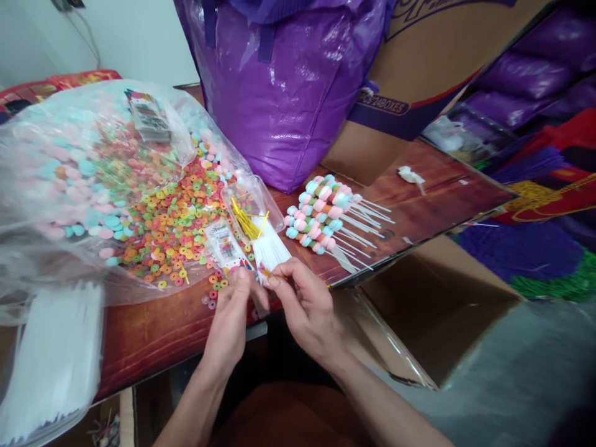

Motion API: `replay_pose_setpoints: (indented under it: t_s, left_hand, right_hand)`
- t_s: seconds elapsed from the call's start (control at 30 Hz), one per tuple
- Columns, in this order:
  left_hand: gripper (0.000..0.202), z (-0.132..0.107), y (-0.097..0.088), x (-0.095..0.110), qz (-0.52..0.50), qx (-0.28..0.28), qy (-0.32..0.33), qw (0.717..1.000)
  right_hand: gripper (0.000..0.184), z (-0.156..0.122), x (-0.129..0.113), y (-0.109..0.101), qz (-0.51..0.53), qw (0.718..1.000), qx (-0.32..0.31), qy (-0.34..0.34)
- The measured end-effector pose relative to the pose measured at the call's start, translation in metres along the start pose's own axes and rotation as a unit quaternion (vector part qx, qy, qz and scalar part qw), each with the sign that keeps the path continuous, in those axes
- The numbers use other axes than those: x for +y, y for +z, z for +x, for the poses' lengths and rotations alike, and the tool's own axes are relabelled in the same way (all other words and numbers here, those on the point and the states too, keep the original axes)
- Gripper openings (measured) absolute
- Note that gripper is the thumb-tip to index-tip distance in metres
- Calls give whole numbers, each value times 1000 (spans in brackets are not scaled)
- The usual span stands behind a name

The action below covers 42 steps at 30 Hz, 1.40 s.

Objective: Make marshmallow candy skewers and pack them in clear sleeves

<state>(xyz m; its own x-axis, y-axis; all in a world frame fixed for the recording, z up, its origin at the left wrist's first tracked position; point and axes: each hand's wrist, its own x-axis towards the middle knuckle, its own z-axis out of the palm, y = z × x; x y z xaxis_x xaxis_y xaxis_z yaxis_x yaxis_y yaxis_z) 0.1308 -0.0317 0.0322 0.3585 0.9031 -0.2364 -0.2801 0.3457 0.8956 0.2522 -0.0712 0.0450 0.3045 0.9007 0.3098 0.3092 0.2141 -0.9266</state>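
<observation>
My left hand (230, 316) is closed, its thumb and fingertips together just below a small printed packet (223, 243). Close beside it, my right hand (305, 304) pinches with thumb and forefinger. A tiny yellow and pinkish bit shows between the two hands, too small and blurred to name. Just beyond the fingers lies a bundle of thin white strips (272, 251). Yellow twist ties (244, 217) rest in a clear plastic tray (270, 202). To the right, a pile of candy skewers (321, 211) in pink, blue and white has its white sticks pointing right.
Ring-shaped gummy candies (181, 217) spill from a large clear plastic bag (51, 143), with printed cards (149, 118) on top. White sleeves (56, 354) hang at the table's left edge. A purple bag (284, 93) and cardboard box (395, 62) stand behind. An open carton (433, 298) sits below right.
</observation>
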Motion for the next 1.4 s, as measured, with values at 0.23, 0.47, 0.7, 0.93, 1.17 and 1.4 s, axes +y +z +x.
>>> replay_pose_setpoints:
  t_s: [0.23, 0.47, 0.7, 0.93, 1.17, 1.4]
  left_hand:
    - [23, -2, 8, -15, 1, -25, -84, 996]
    - [7, 7, 15, -24, 231, -18, 92, 968]
    - [14, 51, -48, -10, 553, 197, 208, 782]
    - [8, 53, -51, -15, 614, 214, 177, 739]
    - [9, 60, -62, -14, 581, 211, 194, 762]
    - [15, 41, -47, -14, 471, 227, 205, 827]
  right_hand:
    - [23, -25, 7, -13, 48, 992, 36, 110]
    - [26, -74, 35, -35, 142, 942, 124, 276]
    - [36, -106, 122, -134, 200, 807, 461, 309]
    - [37, -77, 142, -138, 134, 808, 502, 279]
    - [18, -59, 59, -35, -71, 972, 206, 85]
    - [21, -19, 43, 28, 61, 988, 13, 142]
